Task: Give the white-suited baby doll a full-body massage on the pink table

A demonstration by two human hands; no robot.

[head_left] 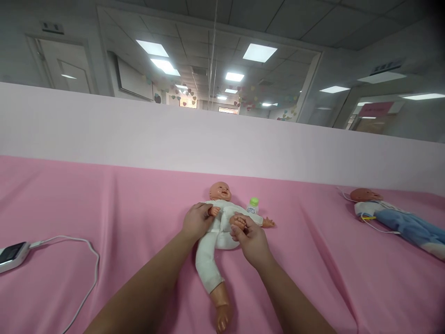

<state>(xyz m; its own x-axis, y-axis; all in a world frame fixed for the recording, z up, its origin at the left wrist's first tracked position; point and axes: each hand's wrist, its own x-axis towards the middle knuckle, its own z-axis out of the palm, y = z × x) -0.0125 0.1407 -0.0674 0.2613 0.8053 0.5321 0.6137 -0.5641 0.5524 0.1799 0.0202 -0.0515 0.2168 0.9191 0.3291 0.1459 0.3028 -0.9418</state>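
Note:
A baby doll [207,255] with a white cloth body lies on its back, head away from me. My left hand [196,221] is closed around one of the doll's arms, and the small doll hand [214,211] pokes out past my fingers. With my right hand [255,241] I grip the doll's raised foot [238,221], that leg folded up over its belly. The other leg stretches toward me. Its other arm [268,222] lies out to the right. Beside the doll's shoulder stands a small bottle [252,206] with a green cap.
Pink cloth [146,199] covers the table. A white device [14,256] with a screen and cable lies at the left. On the right lies a second doll [399,220] in blue trousers with thin tubing. A white ledge [194,139] below glass runs along the back.

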